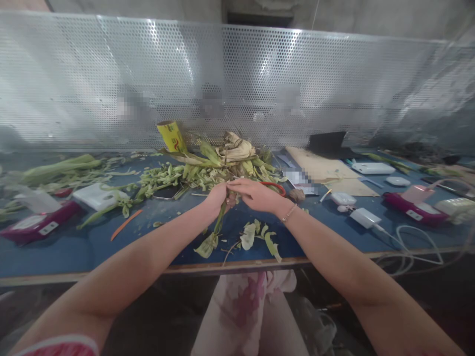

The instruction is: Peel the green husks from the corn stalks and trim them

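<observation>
My left hand point(216, 196) is closed round the top of a green stalk point(215, 230) that hangs down toward the table's front edge. My right hand point(257, 194) meets it from the right, fingers curled onto the same stalk's upper end; a thin bracelet circles that wrist. Behind both hands lies a heap of green and dried husks point(218, 160). Torn leaf pieces point(260, 236) lie on the blue table point(92, 242) just below my right wrist.
A yellow roll point(171, 136) stands behind the heap. Left: long green leaves point(59, 168), a white box point(97, 196), a magenta device point(37, 225), an orange strip point(125, 224). Right: cardboard point(326, 170), white chargers and cables point(365, 217), another magenta device point(415, 205). A perforated metal screen point(237, 79) backs the table.
</observation>
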A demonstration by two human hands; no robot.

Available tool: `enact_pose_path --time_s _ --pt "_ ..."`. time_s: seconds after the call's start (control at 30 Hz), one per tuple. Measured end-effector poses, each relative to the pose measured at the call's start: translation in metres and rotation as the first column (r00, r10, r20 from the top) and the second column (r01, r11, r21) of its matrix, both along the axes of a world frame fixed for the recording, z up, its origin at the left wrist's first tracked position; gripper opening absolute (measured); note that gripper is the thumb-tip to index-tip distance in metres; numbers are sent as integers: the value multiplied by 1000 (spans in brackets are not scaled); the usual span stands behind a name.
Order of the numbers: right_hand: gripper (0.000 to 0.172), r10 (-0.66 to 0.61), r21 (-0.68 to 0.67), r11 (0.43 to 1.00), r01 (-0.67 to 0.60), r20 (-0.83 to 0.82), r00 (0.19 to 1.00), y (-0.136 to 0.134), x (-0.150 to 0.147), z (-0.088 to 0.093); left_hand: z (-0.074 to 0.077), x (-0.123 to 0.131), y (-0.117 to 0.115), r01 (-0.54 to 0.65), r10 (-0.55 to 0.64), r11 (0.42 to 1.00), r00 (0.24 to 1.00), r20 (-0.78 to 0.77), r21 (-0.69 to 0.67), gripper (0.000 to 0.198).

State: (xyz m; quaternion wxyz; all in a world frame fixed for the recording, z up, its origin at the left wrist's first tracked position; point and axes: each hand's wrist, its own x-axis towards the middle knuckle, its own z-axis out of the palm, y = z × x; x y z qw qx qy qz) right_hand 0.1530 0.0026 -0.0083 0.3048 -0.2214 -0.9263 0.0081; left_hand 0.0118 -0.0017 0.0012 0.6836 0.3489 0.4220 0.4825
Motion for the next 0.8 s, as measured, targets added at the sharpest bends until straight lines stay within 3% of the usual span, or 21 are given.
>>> enact_pose_path --time_s 0.37,0.8 --pt "35 -26 82 996 37 -133 991 -1 -6 -5 0 2 -1 11 -12 1000 998 61 20 18" --pt "37 -38 -15 999 35 -196 980 5 -12 -8 -6 1 1 -46 72 983 988 -139 179 16"
